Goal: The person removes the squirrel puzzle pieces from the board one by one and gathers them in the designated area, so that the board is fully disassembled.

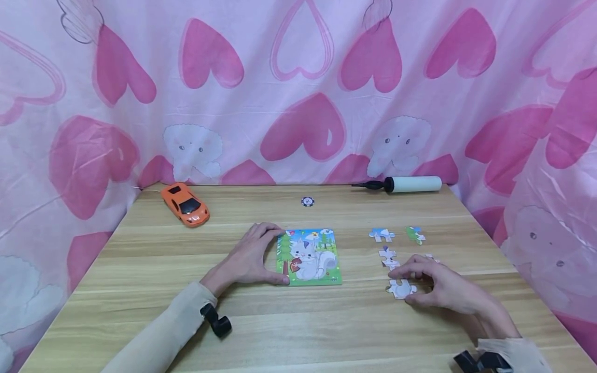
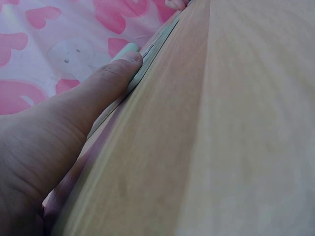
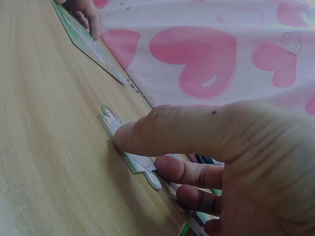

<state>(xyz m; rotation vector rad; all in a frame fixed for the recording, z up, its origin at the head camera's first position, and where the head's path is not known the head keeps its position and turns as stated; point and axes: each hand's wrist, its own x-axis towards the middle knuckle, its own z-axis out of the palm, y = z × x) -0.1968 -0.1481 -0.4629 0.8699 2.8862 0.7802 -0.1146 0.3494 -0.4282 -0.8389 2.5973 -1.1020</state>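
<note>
My left hand (image 1: 252, 254) rests at the left side of a square board with a squirrel picture (image 1: 314, 259), its thumb over the lower left corner and a finger at the upper left. In the left wrist view the thumb (image 2: 115, 73) lies straight along the board's edge. At the right, my right hand (image 1: 443, 285) pinches a white jigsaw piece (image 1: 402, 289) between thumb and index finger, low over the table. The right wrist view shows this piece (image 3: 140, 162) with the thumb tip across it and the other fingers loosely curled.
Just behind the right hand lie several loose jigsaw pieces, among them a blue one (image 1: 381, 234) and a green one (image 1: 415, 234). Toward the back are an orange toy car (image 1: 185, 204), a poker chip (image 1: 308, 201) and a white hand pump (image 1: 415, 184). A pink curtain (image 1: 303, 129) hangs behind the table.
</note>
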